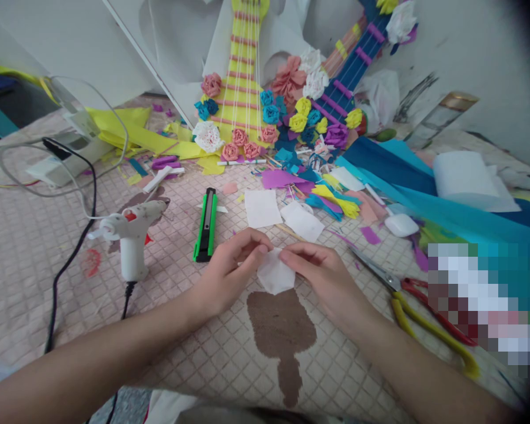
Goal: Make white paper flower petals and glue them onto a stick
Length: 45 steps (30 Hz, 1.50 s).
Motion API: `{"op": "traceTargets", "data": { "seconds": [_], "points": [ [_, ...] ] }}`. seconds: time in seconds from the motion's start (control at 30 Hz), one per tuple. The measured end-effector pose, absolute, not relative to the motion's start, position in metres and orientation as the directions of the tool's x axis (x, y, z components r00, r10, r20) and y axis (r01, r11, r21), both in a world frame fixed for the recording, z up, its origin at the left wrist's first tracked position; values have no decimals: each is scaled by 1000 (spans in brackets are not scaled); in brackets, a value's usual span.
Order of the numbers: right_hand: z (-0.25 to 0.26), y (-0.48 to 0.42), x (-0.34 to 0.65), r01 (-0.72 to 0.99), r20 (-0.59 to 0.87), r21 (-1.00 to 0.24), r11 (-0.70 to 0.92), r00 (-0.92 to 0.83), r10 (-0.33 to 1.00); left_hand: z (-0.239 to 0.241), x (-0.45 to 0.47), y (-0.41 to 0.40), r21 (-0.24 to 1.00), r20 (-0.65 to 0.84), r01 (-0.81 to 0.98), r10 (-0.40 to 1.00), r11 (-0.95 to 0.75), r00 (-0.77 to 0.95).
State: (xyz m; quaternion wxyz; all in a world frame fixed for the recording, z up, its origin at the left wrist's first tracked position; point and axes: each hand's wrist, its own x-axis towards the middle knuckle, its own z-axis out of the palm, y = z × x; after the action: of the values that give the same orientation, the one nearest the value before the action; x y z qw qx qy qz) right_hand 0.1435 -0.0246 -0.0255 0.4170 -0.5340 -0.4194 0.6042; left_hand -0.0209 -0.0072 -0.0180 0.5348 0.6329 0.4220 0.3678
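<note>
Between my two hands is a small piece of white paper, its upper corners pinched in my fingertips. My left hand is closed on its left side, thumb against forefinger. On the opposite corner, my right hand grips it the same way. Just beyond my hands lie two more white paper squares, the right one turned at an angle. A green utility knife rests left of them. Beneath the held paper, a brown patch shows in the quilted table cover.
A white glue gun stands at left, its black cord trailing forward. Red- and yellow-handled scissors lie at right. Paper-flowered guitar models, one yellow and one blue, lean at the back among scraps. A white roll sits on blue paper.
</note>
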Motion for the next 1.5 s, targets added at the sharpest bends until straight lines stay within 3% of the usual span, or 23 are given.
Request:
{"op": "traceTargets", "data": {
  "seconds": [0.23, 0.73, 1.5],
  "points": [
    [-26, -25, 143, -67, -292, -952, -299, -100, 951, -18, -20, -7, 990, 8, 128, 926, -61, 378],
    [-26, -25, 144, -66, -290, -953, -297, -96, 952, -19, -18, -1, 982, -144, -52, 897, 182, 418],
    [-23, -25, 144, -6, -270, -962, -272, -98, 958, -19, -19, -3, 990, -122, 112, 898, 82, 422]
  ]
}}
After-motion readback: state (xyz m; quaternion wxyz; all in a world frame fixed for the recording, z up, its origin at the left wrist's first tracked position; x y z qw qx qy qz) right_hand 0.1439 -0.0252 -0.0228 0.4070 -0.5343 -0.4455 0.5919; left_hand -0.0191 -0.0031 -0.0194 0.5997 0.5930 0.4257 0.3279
